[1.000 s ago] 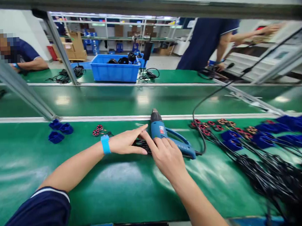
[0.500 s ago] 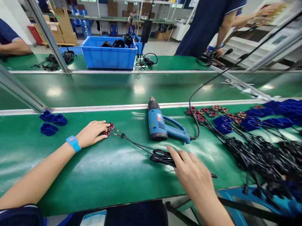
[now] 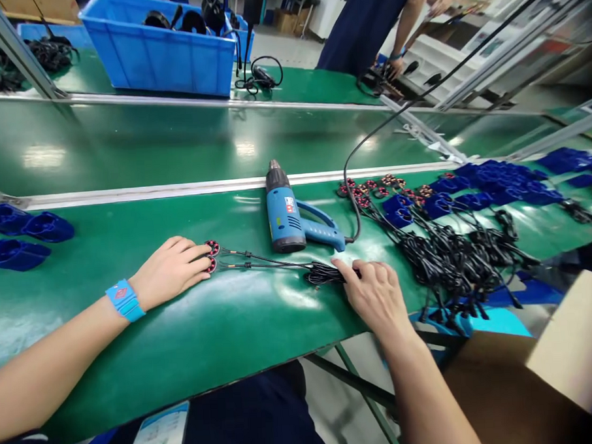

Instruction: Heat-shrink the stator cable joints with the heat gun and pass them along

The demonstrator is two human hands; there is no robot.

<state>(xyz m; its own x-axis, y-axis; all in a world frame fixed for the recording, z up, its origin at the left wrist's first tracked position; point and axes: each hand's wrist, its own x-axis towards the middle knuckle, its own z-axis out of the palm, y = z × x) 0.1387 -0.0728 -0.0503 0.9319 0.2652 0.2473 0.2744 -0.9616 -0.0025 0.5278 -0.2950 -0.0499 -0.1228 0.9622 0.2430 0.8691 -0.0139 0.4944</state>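
Two small round coil parts, dark with red, lie side by side on the green bench, held at the fingertips of my left hand. Thin leads run from them to two black cables, each with a small dark piece near the coil end. These cables lead right into a coiled bundle, where my right hand has its fingers closed around the near end. What lies under that palm is hidden. Just behind the cables rests a blue heat gun, its nozzle pointing away from me.
Several blue plastic housings sit at left. On the right lie more coil parts, cable bundles and blue housings. A blue crate stands across the bench. A cardboard box is at lower right; a co-worker stands beyond.
The view has shifted right and downward. The two cables now lie straighter and farther apart near the coil parts, and my right hand has closed more around the bundle.
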